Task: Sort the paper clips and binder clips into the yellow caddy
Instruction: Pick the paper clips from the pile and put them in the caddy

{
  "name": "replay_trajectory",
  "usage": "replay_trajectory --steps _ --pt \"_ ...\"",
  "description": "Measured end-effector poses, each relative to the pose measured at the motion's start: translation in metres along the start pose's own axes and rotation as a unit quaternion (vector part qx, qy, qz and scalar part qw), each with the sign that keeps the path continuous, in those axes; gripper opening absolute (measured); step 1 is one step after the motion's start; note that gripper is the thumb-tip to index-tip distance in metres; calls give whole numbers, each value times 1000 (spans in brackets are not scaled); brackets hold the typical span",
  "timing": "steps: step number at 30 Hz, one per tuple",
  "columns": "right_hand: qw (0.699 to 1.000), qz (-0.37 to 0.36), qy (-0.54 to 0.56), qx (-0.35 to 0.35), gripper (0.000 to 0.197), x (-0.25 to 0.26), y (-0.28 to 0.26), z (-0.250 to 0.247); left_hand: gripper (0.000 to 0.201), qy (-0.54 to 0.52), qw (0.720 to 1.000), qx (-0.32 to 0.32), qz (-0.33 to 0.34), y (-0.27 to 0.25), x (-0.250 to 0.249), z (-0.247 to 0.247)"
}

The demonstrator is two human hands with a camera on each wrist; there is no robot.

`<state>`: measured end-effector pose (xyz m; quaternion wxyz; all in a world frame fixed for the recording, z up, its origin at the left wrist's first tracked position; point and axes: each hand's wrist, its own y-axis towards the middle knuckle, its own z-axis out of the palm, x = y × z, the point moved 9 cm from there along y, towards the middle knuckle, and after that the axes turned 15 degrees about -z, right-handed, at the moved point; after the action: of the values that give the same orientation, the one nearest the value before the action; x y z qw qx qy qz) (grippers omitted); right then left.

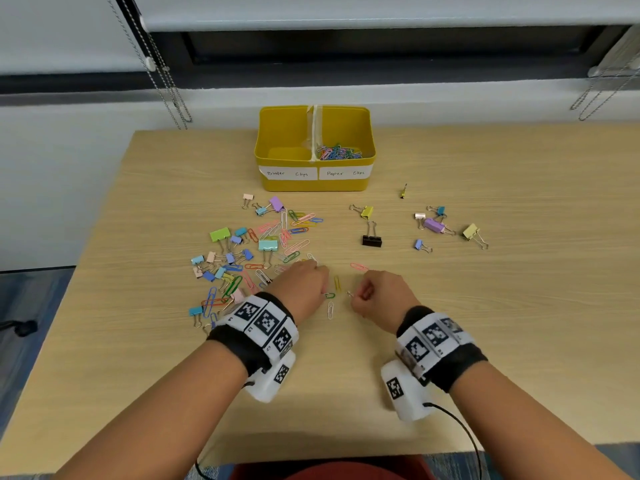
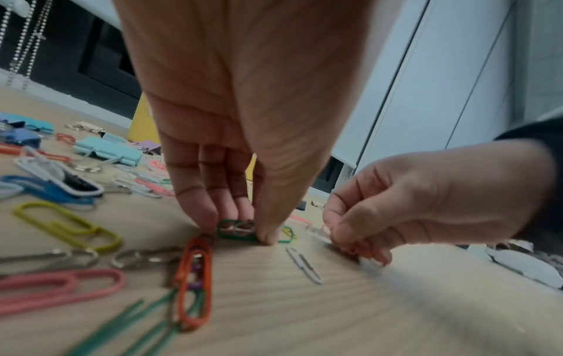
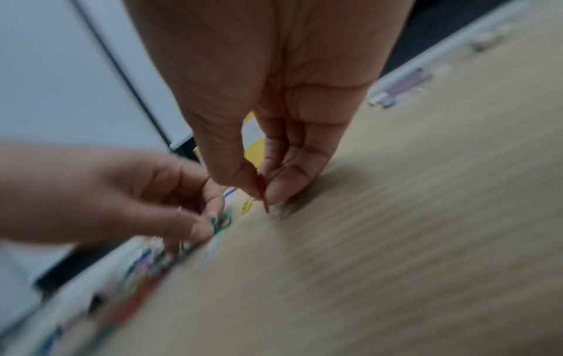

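Note:
The yellow caddy [image 1: 367, 183] stands at the back of the table, with labels "Binder Clips" on the left and "Paper Clips" on the right. Coloured paper clips [image 1: 339, 153] lie in its right compartment. A mixed pile of clips [image 1: 256, 251] spreads in front of it on the left. My left hand [image 1: 311, 282] [image 2: 240, 231] pinches a green paper clip [image 2: 236, 232] against the table. My right hand [image 1: 360, 296] [image 3: 265, 192] pinches paper clips off the surface: a pale paper clip [image 1: 350, 293] sticks out, and a reddish paper clip [image 3: 264, 196] shows edge-on.
Yellow [image 1: 337, 282], white [image 1: 330, 310] and pink [image 1: 358, 266] paper clips lie loose around my hands. A black binder clip [image 1: 371, 240] and several pastel binder clips [image 1: 433, 225] sit to the right. A small dark object [image 1: 403, 191] lies near the caddy. Blind cords [image 1: 166, 81] hang behind.

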<state>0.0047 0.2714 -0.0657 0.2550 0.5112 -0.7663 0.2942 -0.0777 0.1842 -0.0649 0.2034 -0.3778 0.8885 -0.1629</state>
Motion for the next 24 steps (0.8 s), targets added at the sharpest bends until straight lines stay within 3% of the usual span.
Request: replay_trajectory --steps 2,3,5,7,9,11,12,13,14,16,17,18,21,22,24 --pt "989 16 146 -19 12 -12 -3 -6 14 10 1000 -9 5 -2 -1 1" --pt "968 29 248 -32 9 -16 -5 -7 14 0 1000 -13 2 -3 1 -1" --pt "901 44 427 -56 10 -20 -7 -10 15 -68 998 -15 -13 -6 9 -7" --pt "838 59 538 -68 19 -21 -8 -13 18 -184 983 -1 -22 -7 18 -14" --pt "783 85 612 -72 27 -21 -10 -12 20 -359 931 57 -40 -9 25 -14" --pt "735 108 666 -67 28 -18 -10 -7 21 -514 847 111 -78 -12 29 -13" --pt "736 118 664 -64 29 -19 -8 -4 23 -562 812 123 -101 -13 30 -12" --pt "764 125 630 -64 30 -22 -5 -3 25 -593 785 130 -122 -14 31 -11" --pt "819 122 557 -67 31 -26 0 -5 26 -615 765 134 -137 -15 32 -8" --pt "946 67 310 -68 31 -30 13 -21 28 -637 740 137 -167 -17 33 -1" --pt "982 22 177 -65 26 -26 21 -28 29 -634 740 134 -182 -17 35 3" --pt "996 -13 73 -44 19 -20 28 -29 30 -611 758 125 -191 -18 35 5" --pt "991 -27 -117 64 20 -14 40 -13 22 -386 902 67 -181 -25 27 4" --pt "986 -26 -144 83 18 -13 43 -10 22 -310 934 27 -175 -28 24 2" --pt "981 -21 -156 113 13 -12 47 -4 28 -210 962 -38 -172 -35 19 2"
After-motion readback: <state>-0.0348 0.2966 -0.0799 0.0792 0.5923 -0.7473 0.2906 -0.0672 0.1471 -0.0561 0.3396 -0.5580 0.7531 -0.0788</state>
